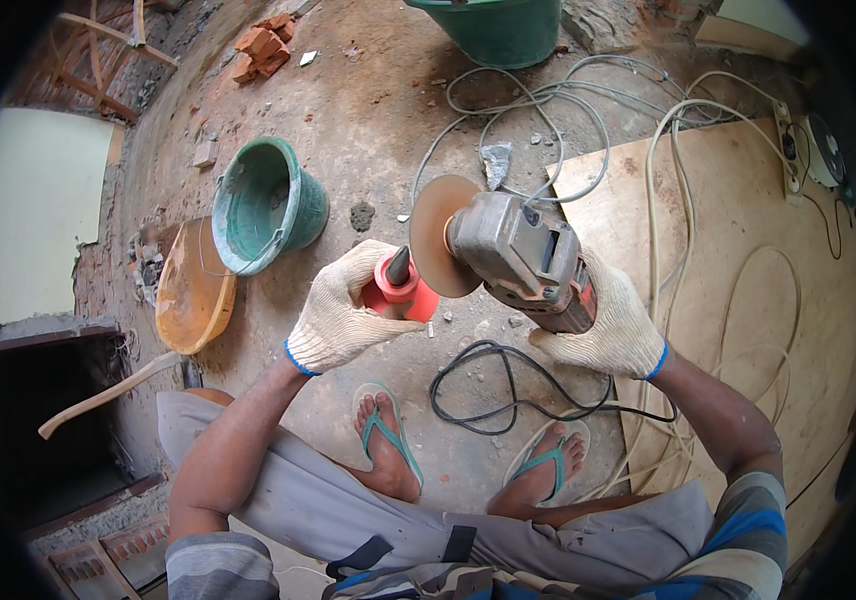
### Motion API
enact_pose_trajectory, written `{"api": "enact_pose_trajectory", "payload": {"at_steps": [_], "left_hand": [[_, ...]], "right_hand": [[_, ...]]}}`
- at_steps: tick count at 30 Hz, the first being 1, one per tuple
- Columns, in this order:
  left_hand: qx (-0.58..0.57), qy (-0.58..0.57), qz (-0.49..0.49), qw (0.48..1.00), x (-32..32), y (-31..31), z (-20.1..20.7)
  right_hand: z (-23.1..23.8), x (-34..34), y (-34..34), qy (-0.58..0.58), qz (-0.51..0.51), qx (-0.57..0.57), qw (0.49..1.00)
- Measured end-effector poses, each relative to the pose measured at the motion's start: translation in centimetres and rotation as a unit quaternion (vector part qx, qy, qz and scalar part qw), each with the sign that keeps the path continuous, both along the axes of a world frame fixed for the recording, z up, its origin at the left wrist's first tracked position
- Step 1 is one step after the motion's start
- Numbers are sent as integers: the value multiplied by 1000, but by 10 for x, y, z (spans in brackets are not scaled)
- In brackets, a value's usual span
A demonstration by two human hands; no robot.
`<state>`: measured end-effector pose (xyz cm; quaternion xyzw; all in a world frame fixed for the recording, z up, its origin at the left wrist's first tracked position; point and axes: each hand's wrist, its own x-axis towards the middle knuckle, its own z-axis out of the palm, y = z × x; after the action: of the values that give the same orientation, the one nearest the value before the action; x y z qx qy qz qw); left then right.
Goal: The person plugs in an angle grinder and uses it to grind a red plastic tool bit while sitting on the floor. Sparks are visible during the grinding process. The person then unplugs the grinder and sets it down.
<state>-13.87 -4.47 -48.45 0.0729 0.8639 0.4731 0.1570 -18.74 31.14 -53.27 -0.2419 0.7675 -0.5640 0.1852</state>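
Note:
My left hand (346,310), in a cream knitted glove with a blue cuff, is closed around a red-gripped tool (395,288) whose dark pointed tip sticks up; it looks like a pointed chisel. My right hand (608,322), gloved the same way, wraps the body of an angle grinder (523,255). A thin brown cutting disc (442,236) is fitted to the grinder's grey metal head. The disc stands edge-up close to the red grip; whether they touch I cannot tell. Below the grinder, a black power cord (493,390) lies looped on the floor.
A green bucket (293,215) and an orange basin (193,300) stand at left, near a wooden handle (113,392). Another green tub (503,35) and broken bricks (264,48) lie far off. Pale cables (653,190) coil across a plywood sheet (718,230) at right. My sandalled feet (386,440) are below.

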Motion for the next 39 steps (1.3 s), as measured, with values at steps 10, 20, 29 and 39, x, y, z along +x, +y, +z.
{"api": "enact_pose_trajectory", "payload": {"at_steps": [10, 20, 29, 39], "left_hand": [[26, -9, 22, 999, 1, 1, -2], [54, -26, 58, 997, 2, 7, -1], [30, 5, 51, 998, 3, 6, -4], [2, -18, 35, 999, 2, 10, 1]], "right_hand": [[-3, 0, -1, 73, 14, 28, 997], [5, 1, -4, 78, 18, 34, 996], [7, 1, -6, 14, -18, 38, 999], [6, 1, -5, 52, -17, 48, 997]]}}
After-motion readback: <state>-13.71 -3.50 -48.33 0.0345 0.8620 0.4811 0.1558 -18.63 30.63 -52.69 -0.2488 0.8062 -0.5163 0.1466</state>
